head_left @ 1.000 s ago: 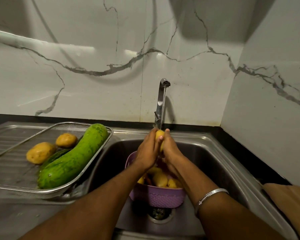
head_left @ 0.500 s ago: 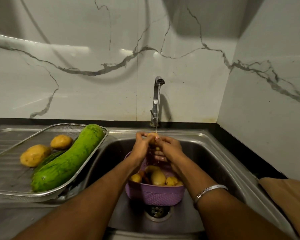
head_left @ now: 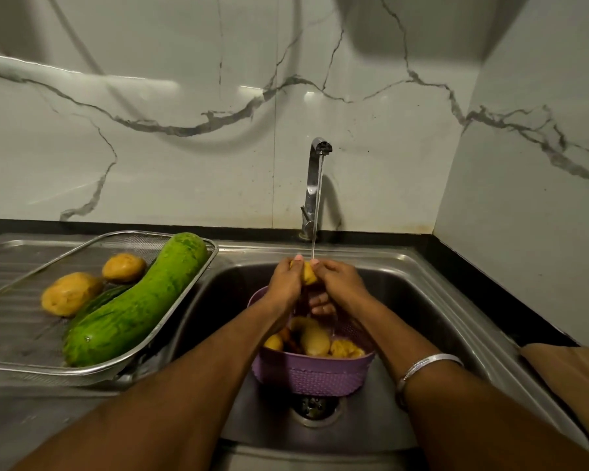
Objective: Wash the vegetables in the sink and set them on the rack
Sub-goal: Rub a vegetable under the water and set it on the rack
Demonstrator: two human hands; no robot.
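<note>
**Potato under the tap, rest split btwn basket & rack**

Small yellow potato (head_left: 308, 273) is over the steel sink (head_left: 422, 300), right under the thin water stream. More potatoes (head_left: 315, 339) sit in a purple basket (head_left: 313, 373) inside the sink, above the drain. On the mesh rack (head_left: 184, 300) left of the sink: a long green gourd (head_left: 133, 307) lying diagonal w/ two potatoes (head_left: 70, 293) beside it.

Rack (head_left: 184, 317) left of sink (head_left: 422, 300)

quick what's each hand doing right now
Left hand: gripping the potato under the tap.
Right hand: gripping the same potato.
</note>
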